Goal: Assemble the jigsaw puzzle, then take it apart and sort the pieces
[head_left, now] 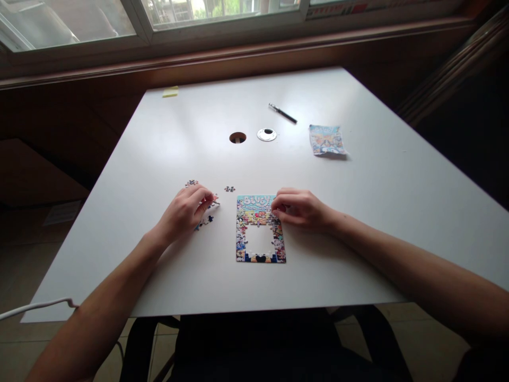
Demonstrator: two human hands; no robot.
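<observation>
Some pieces (210, 218) partly hide behind the left hand (187, 208), the puzzle (257, 215) behind the right hand (299, 208); fingers nearly closed, holds unclear.

And here we see a bare left hand (185, 207) and a bare right hand (300, 208), fingers and wrists uncovered! Follow each one back: a slim, smooth left forearm (119, 284), a matching right forearm (389, 254), both bare and thickening towards the elbow. Now the lower right corner: a very dark patch of what looks like sleeve (483, 365), its cut and fabric lost in shadow.
</observation>
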